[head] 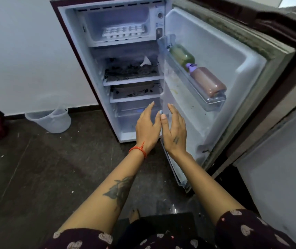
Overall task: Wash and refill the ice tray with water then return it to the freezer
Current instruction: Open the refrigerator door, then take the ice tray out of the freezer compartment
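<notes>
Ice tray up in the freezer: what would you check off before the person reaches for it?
1. Fridge door swung open: ok.
2. Ice tray in sight in the top freezer compartment, nothing in front of it: ok.
3. Left hand free, fingers relaxed, holding nothing: ok.
4. Right hand free as well: ok.
5. Hands at tray level: not ok, both are down by the lowest shelf.
6. Tray empty or still holding ice: cannot tell from this view.

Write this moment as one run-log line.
fridge door: open | ice tray: in freezer compartment | left hand: open, empty | right hand: open, empty
</notes>
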Motion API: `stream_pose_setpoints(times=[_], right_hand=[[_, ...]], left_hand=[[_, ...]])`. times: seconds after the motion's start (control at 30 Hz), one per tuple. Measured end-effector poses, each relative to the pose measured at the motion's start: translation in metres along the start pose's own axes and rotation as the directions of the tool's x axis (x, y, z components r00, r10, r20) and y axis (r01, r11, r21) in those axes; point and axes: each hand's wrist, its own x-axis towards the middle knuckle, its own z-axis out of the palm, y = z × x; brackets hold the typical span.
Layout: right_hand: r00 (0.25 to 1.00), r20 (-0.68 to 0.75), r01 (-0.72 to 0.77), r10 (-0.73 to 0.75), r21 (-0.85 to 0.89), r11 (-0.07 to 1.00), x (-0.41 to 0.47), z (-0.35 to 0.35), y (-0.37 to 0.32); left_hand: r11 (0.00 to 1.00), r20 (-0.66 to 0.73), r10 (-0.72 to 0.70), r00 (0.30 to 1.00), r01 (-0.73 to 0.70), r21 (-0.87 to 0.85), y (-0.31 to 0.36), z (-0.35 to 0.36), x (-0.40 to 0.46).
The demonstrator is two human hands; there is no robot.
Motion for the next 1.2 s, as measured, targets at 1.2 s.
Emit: stream_pose_setpoints(times=[1.2], right_hand=[[0.968, 0.250, 0.101, -0.006, -0.372, 0.923, 0.261, 0.206, 0.027]], left_hand=[[0.892, 0.046, 0.020, 0.999, -0.039, 0.449, -0.144, -0.057, 0.307]])
